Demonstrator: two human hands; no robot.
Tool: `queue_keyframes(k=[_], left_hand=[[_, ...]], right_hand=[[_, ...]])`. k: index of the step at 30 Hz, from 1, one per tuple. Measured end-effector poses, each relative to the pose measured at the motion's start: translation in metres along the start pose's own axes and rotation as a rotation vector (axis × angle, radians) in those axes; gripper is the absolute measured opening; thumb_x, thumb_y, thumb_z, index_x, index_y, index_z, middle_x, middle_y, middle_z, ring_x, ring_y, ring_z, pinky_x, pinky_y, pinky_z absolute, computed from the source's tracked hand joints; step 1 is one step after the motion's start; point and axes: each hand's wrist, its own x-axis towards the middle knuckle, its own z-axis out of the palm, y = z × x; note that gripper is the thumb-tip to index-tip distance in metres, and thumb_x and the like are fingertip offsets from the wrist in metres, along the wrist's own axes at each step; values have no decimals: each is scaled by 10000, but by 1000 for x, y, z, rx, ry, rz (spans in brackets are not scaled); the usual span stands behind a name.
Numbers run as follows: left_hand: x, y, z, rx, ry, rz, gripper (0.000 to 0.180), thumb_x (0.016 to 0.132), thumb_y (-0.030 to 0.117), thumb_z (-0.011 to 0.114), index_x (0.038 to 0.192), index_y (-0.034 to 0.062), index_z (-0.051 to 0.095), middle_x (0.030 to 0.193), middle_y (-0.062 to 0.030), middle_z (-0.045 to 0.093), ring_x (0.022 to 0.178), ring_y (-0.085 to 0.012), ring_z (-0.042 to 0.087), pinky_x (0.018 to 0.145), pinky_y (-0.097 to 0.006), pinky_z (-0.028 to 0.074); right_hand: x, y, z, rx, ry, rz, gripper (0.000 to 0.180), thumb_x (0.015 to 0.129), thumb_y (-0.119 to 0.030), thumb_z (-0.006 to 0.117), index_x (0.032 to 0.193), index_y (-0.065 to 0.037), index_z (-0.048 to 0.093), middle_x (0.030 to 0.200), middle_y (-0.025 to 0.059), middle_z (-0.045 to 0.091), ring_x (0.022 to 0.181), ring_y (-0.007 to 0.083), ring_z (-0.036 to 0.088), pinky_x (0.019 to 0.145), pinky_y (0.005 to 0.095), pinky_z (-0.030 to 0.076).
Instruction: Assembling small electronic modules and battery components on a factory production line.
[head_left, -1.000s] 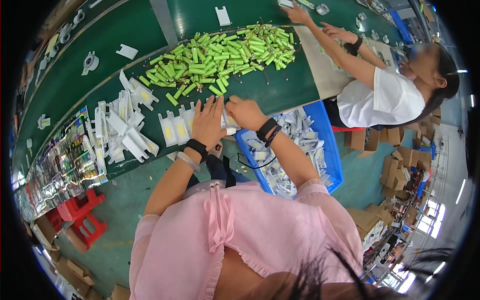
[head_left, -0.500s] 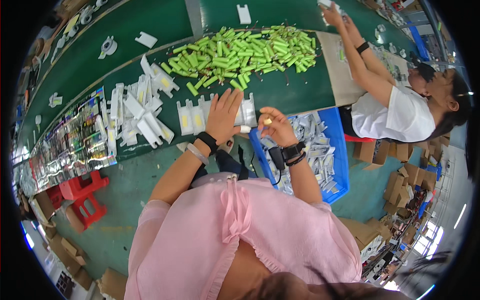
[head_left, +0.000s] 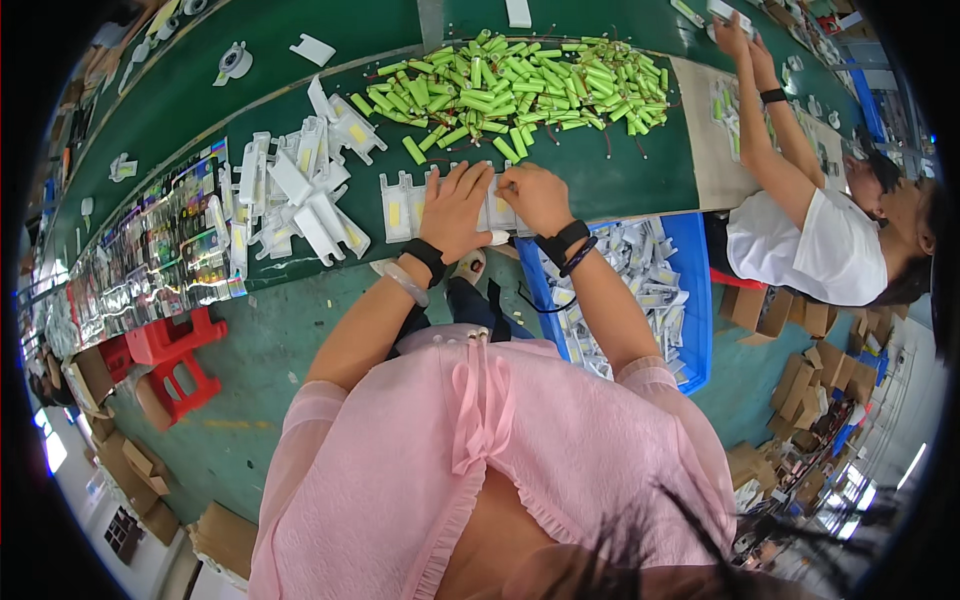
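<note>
The left hand (head_left: 455, 205) lies flat, fingers spread, pressing down on a row of white moulded plastic shells (head_left: 440, 200) at the near edge of the green table (head_left: 640, 180). The right hand (head_left: 535, 195) sits just right of it, fingers curled over the same row; whether it pinches anything there cannot be told, since the knuckles hide the fingertips. Two shells left of the hands show yellow inserts. Further left is a loose heap of white housings (head_left: 300, 190), glossy and angular. Far of the hands spreads a pile of green cylindrical cells (head_left: 520, 85) with thin wires. Below the table edge on the right, a blue bin (head_left: 690, 290) holds small clear-bagged parts, partly hidden by the right forearm. A co-worker (head_left: 800, 240) in white reaches across at far right.
</note>
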Motion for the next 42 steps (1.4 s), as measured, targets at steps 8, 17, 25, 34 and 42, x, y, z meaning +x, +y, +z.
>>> queue_keyframes(k=[8, 17, 25, 34, 42], left_hand=[[0, 2, 4, -9, 30, -28, 968, 629, 349, 799, 1469, 92, 393, 1502, -64, 401, 1418, -300, 320, 1168, -579, 169], [-4, 7, 4, -38, 33, -41, 995, 613, 328, 816, 1466, 60, 380, 1504, -95, 386, 1430, -306, 309, 1166, -579, 184], [-24, -6, -15, 10, -17, -65, 1040, 632, 367, 799, 1493, 8, 338, 1562, -129, 323, 1466, -304, 264, 1193, -568, 145], [-28, -19, -11, 37, 0, -74, 1060, 615, 402, 836, 1493, 50, 357, 1565, -95, 330, 1458, -275, 280, 1178, -576, 163], [-30, -20, -9, 48, 19, -61, 1082, 602, 382, 843, 1503, 55, 341, 1564, -73, 330, 1456, -258, 283, 1180, -557, 187]], right_hand=[[20, 9, -1, -33, -142, -174, 117, 831, -208, 683, 834, -98, 647, 850, 114, 658, 793, 352, 662, 665, 462, 519], [-36, 16, -37, 1067, -420, 148, 71, 1003, -112, 547, 959, -59, 560, 811, 15, 598, 759, 126, 635, 570, 254, 477], [-43, 34, -4, 1680, -353, 316, 230, 936, -49, 553, 1156, 7, 593, 1142, 156, 651, 918, 242, 699, 723, 350, 620], [8, -20, 1, 753, -337, 128, 173, 881, -138, 625, 989, -21, 695, 859, 69, 692, 748, 225, 665, 605, 358, 511], [10, -25, 25, 34, -151, -117, 132, 839, -238, 687, 847, -110, 655, 815, 118, 685, 780, 348, 666, 657, 467, 509]])
